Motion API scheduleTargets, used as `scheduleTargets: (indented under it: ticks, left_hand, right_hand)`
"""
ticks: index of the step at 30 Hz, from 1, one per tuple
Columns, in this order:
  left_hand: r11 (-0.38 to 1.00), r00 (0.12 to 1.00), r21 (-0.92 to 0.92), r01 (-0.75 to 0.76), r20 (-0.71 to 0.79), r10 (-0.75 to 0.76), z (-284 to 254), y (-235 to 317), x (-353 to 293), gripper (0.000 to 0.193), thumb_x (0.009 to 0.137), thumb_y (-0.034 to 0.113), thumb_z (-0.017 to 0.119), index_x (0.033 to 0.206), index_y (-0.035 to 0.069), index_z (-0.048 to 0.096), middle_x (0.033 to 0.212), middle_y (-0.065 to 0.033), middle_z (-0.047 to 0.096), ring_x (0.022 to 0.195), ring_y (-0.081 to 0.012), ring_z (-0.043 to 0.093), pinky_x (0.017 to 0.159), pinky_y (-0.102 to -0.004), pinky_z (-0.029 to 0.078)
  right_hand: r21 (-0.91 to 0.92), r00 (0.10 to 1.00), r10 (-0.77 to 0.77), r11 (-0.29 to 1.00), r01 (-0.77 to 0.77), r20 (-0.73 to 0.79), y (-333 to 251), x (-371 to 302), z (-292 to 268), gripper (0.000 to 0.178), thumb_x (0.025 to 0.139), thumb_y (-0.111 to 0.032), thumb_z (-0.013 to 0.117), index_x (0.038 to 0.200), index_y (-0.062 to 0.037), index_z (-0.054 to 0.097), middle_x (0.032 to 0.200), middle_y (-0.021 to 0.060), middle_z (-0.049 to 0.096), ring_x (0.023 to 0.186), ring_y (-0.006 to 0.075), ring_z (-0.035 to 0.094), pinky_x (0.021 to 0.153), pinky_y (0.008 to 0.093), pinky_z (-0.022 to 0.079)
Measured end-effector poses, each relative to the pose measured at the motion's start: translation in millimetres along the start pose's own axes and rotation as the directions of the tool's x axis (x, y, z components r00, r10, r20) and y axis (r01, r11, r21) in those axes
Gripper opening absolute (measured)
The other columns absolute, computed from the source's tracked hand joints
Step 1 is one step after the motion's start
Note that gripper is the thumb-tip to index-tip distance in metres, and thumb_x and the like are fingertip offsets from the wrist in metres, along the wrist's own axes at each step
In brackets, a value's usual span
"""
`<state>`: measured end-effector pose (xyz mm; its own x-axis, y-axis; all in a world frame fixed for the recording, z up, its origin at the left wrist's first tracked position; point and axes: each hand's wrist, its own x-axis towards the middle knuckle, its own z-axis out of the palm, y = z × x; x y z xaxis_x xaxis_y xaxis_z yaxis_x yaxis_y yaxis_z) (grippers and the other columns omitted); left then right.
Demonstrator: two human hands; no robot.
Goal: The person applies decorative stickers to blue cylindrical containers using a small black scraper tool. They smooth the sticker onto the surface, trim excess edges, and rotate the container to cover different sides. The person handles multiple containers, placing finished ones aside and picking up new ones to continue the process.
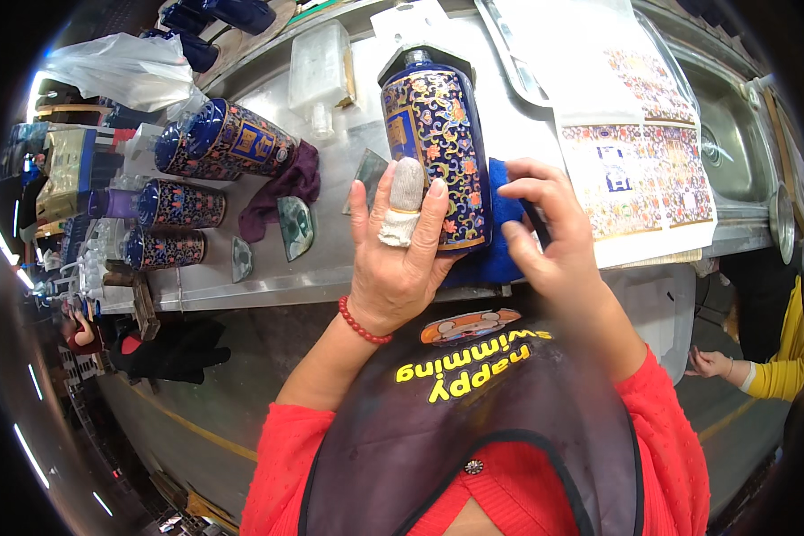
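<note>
A dark blue bottle point(445, 152) covered in colourful floral pattern lies on the worktop, its neck pointing away from me. My left hand point(393, 241) steadies its near end, fingers laid on the patterned side; a whitish cloth finger cot point(406, 201) covers one finger. Just right of the bottle is my right hand point(558, 223), slightly blurred, with its fingers curled. A dark strip shows between thumb and fingers; what it is I cannot make out. Blue cloth point(502, 210) lies under and beside the bottle.
Patterned decal sheets point(634, 183) lie at right, before a metal sink point(732, 134). At left are patterned bottles point(228, 138), a purple cloth point(281, 192), green-grey stone-like pieces point(295, 228) and a clear plastic block point(319, 67). Another person's hand point(710, 364) shows at far right.
</note>
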<state>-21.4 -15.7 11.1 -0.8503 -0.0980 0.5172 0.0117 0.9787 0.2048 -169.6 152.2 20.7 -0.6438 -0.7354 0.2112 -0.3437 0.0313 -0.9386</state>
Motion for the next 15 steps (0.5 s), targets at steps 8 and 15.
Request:
scheduleTargets:
  ticks: [8, 15]
  left_hand:
    - [0.98, 0.989, -0.191, 0.052, -0.127, -0.077, 6, -1, -15, 0.057, 0.093, 0.025, 0.071, 0.141, 0.002, 0.054, 0.144, -0.03, 0.052, 0.136, -0.0504, 0.047, 0.119, -0.0634, 0.018]
    - [0.989, 0.979, -0.131, 0.062, -0.186, -0.086, -3, 17, -13, 0.025, 0.088, 0.019, 0.072, 0.11, 0.009, 0.069, 0.135, -0.0257, 0.057, 0.13, -0.0449, 0.044, 0.117, -0.0587, 0.025]
  right_hand:
    - [0.312, 0.97, 0.221, 0.919, -0.242, 0.102, -12, -29, -20, 0.036, 0.094, -0.006, 0.064, 0.129, 0.0016, 0.06, 0.113, 0.012, 0.067, 0.1, 0.0157, 0.065, 0.088, 0.0282, 0.052]
    - [0.184, 0.99, 0.117, 0.974, -0.129, 0.077, 0, -31, -13, 0.028, 0.093, -0.008, 0.065, 0.119, 0.0017, 0.063, 0.106, 0.0093, 0.066, 0.096, 0.0134, 0.062, 0.087, 0.0281, 0.049]
